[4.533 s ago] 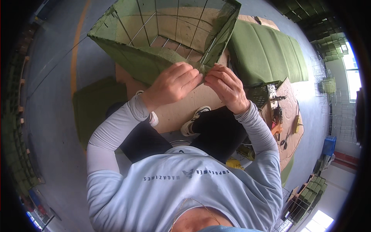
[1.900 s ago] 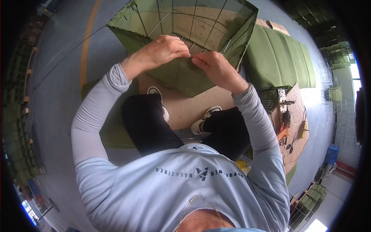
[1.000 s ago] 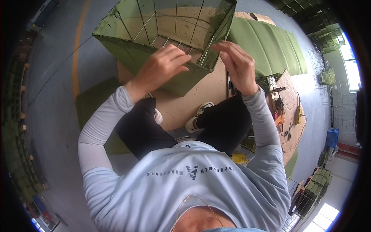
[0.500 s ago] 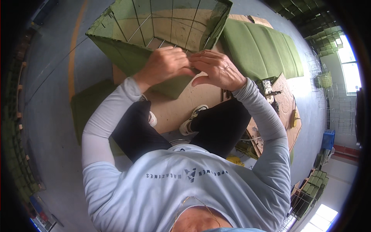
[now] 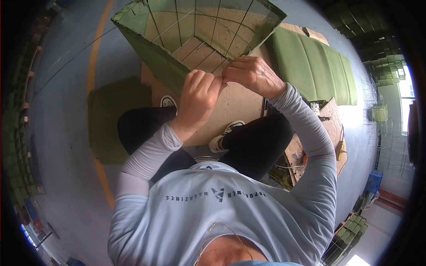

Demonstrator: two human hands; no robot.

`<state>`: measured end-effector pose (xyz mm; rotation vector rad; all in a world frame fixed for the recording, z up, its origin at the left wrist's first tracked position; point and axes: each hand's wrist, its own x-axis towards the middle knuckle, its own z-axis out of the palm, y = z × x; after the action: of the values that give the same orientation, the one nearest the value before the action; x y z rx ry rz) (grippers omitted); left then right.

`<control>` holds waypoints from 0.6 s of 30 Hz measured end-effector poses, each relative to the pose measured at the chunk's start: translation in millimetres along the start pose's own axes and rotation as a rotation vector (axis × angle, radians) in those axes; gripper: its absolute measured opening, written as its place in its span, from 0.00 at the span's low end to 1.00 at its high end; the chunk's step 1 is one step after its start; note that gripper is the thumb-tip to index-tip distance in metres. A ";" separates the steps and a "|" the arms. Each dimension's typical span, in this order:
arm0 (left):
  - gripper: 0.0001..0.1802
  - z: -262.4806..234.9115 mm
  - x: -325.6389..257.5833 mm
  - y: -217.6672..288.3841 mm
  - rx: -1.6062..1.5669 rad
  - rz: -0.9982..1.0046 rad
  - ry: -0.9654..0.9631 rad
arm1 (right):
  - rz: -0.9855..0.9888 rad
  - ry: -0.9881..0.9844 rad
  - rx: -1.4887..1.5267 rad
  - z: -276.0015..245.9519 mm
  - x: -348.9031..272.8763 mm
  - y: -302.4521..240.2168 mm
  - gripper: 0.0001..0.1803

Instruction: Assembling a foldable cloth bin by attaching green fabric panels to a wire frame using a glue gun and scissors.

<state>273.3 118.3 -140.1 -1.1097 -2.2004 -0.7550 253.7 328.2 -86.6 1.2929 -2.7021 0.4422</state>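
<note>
In front of me stands an open box of green fabric over a thin wire frame. Its near corner is between my hands. My left hand is closed in a fist at the rim of the left side. My right hand is closed in a pinch at the rim of the right side. The fingertips of both meet at the corner, and the bit of fabric edge between them is mostly covered by the fingers.
A stack of green padded panels lies to the right. Flat green fabric lies on the floor at left. Cardboard is under the box. A stained board with tools is by my right knee. Wire frames stand far right.
My left hand has come nearer and turned upright, its fingers now curled. The right hand's spread thumb has closed into a pinch. The box appears shifted to the right in the view.
</note>
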 end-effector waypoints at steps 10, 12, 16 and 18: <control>0.05 -2.1 0.8 -0.6 -0.066 -0.040 0.094 | 0.206 0.194 -0.170 -0.7 -31.2 45.1 0.15; 0.05 -22.0 -16.6 -12.4 -0.085 -0.056 0.038 | 0.204 0.175 -0.174 7.3 -26.0 27.7 0.12; 0.11 -63.5 -32.4 -28.5 -0.125 -0.090 0.003 | 0.174 0.120 -0.186 10.4 -14.7 -21.9 0.12; 0.13 -63.5 -27.5 -22.7 -0.100 -0.069 -0.011 | -0.031 0.414 -0.164 19.5 -12.2 -27.5 0.11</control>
<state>282.4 48.8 -120.7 -1.0933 -2.2408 -0.8996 283.2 314.9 -102.2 1.0609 -2.3188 0.4195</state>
